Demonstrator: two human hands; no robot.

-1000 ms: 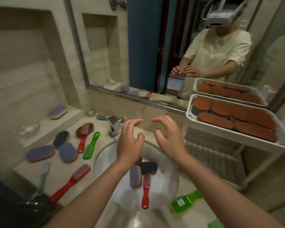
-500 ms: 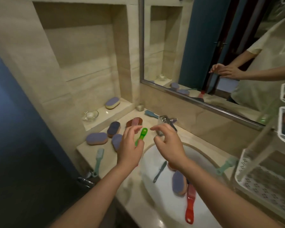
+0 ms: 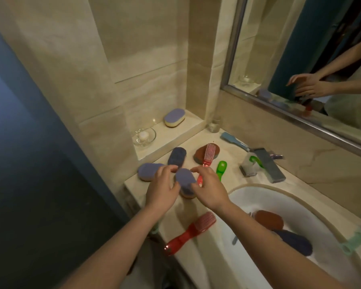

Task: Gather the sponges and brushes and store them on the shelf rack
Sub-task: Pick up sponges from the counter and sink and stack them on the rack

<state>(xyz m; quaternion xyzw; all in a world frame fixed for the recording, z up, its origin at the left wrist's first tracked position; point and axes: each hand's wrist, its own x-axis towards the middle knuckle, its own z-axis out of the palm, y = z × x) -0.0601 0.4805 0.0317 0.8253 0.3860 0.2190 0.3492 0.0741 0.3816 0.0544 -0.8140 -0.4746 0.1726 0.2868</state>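
My left hand point(image 3: 162, 189) and my right hand point(image 3: 209, 189) hover with curved fingers on either side of a purple sponge point(image 3: 184, 178) on the counter; neither holds anything. Two more purple sponges point(image 3: 150, 171) point(image 3: 177, 157) lie just behind it, and a further purple sponge point(image 3: 174, 118) sits on the wall ledge. A pink-red brush point(image 3: 208, 154) rests on a brown sponge point(image 3: 199, 156), with a green brush point(image 3: 221, 168) beside it. At the counter's front edge lies a red brush point(image 3: 191, 232). The shelf rack is out of view.
The sink point(image 3: 256, 187) holds a brown sponge point(image 3: 269, 220) and a dark blue sponge point(image 3: 294, 240). A blue brush point(image 3: 234, 140) lies by the faucet point(image 3: 265, 163), a teal brush point(image 3: 354, 240) on the right rim. A glass dish point(image 3: 144, 136) and a glass point(image 3: 214, 125) stand near the ledge.
The view swung left from the sink and rack to the counter's left corner. Both hands moved left and forward to the nearest purple sponge.
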